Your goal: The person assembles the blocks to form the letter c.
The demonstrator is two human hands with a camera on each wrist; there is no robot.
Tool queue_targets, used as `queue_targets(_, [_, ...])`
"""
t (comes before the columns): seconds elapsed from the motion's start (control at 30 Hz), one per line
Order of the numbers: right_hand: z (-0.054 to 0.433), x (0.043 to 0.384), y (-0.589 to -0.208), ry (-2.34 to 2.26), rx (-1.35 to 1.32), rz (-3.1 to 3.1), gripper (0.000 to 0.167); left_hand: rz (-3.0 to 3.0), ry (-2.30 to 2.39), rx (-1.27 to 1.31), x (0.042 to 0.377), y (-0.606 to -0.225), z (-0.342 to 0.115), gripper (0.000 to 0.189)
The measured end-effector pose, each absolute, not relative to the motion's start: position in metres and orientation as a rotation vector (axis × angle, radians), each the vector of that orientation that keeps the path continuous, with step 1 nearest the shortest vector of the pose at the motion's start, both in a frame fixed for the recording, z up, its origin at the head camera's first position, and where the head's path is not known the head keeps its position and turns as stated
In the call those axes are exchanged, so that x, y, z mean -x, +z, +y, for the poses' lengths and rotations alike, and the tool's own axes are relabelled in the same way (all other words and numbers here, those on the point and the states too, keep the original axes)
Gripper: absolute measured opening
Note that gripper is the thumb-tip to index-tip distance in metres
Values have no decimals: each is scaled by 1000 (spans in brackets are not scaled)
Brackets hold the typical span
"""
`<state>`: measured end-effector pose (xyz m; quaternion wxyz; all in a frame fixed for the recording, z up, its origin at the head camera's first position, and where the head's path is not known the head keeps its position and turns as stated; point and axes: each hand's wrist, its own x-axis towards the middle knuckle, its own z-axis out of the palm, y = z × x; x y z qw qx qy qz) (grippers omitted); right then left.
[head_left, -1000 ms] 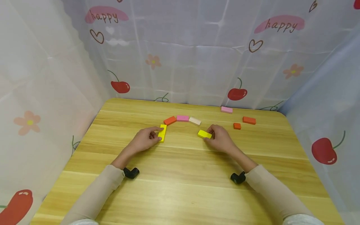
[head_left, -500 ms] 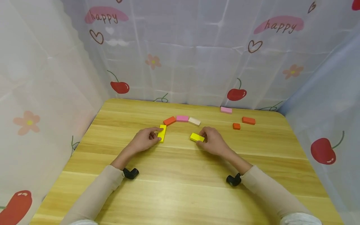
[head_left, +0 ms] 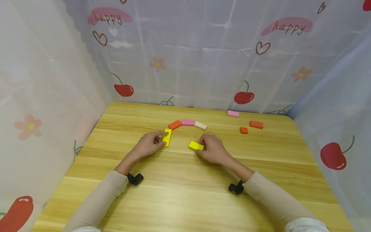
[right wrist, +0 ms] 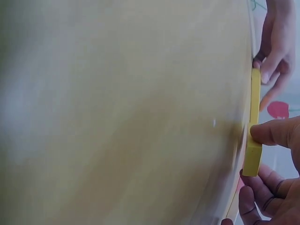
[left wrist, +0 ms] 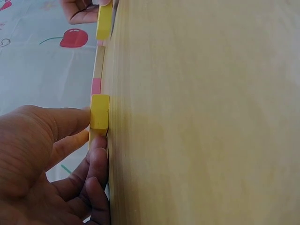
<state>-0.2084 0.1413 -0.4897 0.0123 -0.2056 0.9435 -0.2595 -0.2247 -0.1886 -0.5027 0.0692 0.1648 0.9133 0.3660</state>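
Observation:
My left hand (head_left: 149,144) has thumb and fingers on a yellow block (head_left: 167,138), which lies lengthwise at the left end of a curved row on the table. An orange block (head_left: 175,124), a pink block (head_left: 188,122) and a pale wood block (head_left: 200,125) continue this row, end to end. Between thumb and fingers, my right hand (head_left: 214,149) pinches a second yellow block (head_left: 195,146), nearer to me than the row. In the right wrist view the thumb presses one side of that yellow block (right wrist: 253,157). Whether it touches the table I cannot tell.
Toward the back right of the wooden table (head_left: 185,193) lie a light pink block (head_left: 233,113), an orange block (head_left: 256,124) and a small orange piece (head_left: 243,130). A printed curtain (head_left: 185,64) hangs behind the table and at both sides.
My right hand has moved left and slightly toward me, carrying its yellow block. My left hand and the row of blocks stay in place.

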Motion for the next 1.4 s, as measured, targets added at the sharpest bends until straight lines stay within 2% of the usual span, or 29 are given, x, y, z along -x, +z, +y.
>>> queue_targets(1.03, [69,202,-487,-694,733,2877,30,2740,1127,-476,226,-505,-189,45])
queue_targets(1.4, [58,203,-485,-677,729,2851,31,2740,1116,-481,227,-504,-189,46])
